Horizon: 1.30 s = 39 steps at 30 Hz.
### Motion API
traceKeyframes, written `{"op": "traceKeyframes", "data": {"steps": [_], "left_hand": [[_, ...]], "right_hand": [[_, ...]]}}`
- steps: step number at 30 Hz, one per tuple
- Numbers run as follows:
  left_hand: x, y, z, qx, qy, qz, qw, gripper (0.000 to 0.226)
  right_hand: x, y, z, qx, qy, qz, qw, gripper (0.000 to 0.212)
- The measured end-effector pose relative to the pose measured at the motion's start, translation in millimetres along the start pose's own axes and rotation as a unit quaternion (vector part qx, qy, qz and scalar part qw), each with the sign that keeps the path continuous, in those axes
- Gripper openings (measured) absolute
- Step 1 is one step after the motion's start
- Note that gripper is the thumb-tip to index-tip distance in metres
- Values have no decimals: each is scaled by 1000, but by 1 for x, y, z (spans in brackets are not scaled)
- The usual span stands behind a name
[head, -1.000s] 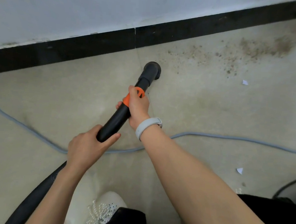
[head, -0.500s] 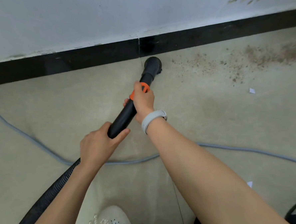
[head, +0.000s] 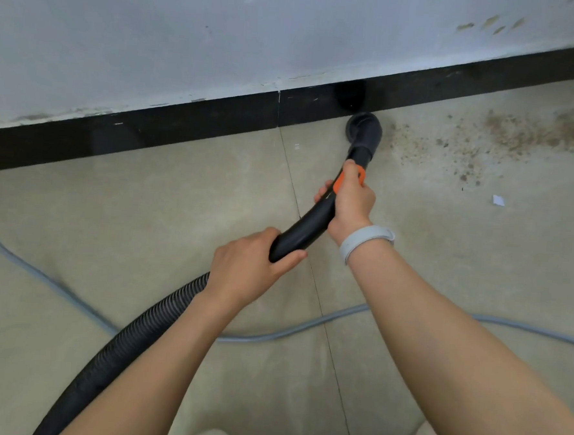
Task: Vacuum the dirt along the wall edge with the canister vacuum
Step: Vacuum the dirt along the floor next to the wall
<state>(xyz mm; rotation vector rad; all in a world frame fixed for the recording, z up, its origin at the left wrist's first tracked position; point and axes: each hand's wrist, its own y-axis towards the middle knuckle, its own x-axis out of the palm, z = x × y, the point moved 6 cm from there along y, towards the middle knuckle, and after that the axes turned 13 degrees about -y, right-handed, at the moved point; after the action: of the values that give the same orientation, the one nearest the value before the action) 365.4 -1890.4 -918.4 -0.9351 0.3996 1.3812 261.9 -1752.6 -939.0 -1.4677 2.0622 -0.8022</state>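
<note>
The vacuum wand [head: 307, 227] is a rigid black plastic tube, curved, and I judge it light enough to steer with little effort; the drag comes from the ribbed hose [head: 130, 337] trailing behind it, which is flexible and springy and will tug sideways if I let it twist. The smooth plastic could turn in my palm, so the best places to hold are the ones I have: up near the orange collar [head: 345, 180] for aim, and at the rear end of the tube where the hose joins, for push.

My right hand [head: 350, 204] is wrapped round the wand at the collar, fingers curled under, thumb lying along the top. My left hand [head: 249, 268] closes round the rear of the tube, thumb and fingers meeting beneath it.

The round nozzle [head: 365, 129] sits on the floor tile [head: 177, 227] right up against the black baseboard [head: 184, 123], at the left edge of the brown dirt [head: 505, 136], which spreads rightward along the wall. A grey cord [head: 305, 329] lies across the floor under my forearms, apart from the nozzle.
</note>
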Motion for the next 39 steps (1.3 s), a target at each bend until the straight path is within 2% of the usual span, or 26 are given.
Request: {"op": "traceKeyframes", "data": {"steps": [4, 8, 13, 17, 21, 24, 27, 31, 36, 39], "left_hand": [[1, 26, 21, 30, -11, -16, 999, 48], [-6, 24, 17, 18, -14, 11, 1000, 46], [-32, -26, -43, -82, -4, 93, 992, 54], [-57, -75, -95, -166, -7, 149, 975, 50], [-71, -108, -118, -203, -4, 199, 959, 47], [-65, -115, -116, -208, -27, 200, 957, 44], [-51, -106, -101, -188, -58, 174, 965, 48], [-29, -85, -68, -125, -52, 114, 984, 54], [0, -64, -26, -50, -8, 28, 998, 61], [13, -56, -7, -7, 25, 1, 1000, 64]], "right_hand": [[-13, 19, -24, 9, -10, 19, 1000, 26], [-4, 18, -21, 23, -10, -9, 1000, 27], [47, -20, 29, 35, -15, -83, 996, 26], [102, -62, 75, 37, -53, -150, 987, 24], [134, -90, 98, 53, -95, -210, 972, 25], [134, -96, 99, 56, -121, -230, 964, 27], [110, -87, 86, 42, -125, -183, 974, 30], [51, -71, 65, 27, -92, -73, 993, 25], [-25, -59, 52, 17, -25, 56, 998, 27], [-56, -54, 52, 26, 29, 100, 994, 28]]}}
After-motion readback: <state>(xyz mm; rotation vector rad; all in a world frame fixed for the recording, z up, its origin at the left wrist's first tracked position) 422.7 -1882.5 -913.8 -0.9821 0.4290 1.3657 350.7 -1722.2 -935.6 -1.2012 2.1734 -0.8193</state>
